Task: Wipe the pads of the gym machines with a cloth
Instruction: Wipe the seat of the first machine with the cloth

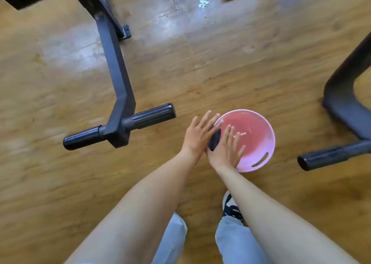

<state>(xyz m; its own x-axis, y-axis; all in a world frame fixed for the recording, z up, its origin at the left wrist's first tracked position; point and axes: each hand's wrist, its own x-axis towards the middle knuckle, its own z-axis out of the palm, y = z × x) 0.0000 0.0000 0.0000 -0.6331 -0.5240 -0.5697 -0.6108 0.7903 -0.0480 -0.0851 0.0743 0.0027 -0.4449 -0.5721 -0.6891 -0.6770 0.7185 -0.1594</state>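
Observation:
A small dark cloth [214, 140] is squeezed between my two palms above the left rim of a pink basin [261, 131]. My left hand [197, 136] presses on it from the left with straight, spread fingers. From the right, my right hand [226, 149] presses on it, fingers straight and fanned out over the basin. Most of the cloth is hidden between the palms. The basin stands on the wooden floor and looks like it holds water.
A black machine frame [117, 87] with two black rubber-capped foot bars [120, 126] stands to the left. Another black machine leg [341, 111] with a capped foot stands to the right. My jeans and one shoe [230, 205] show below.

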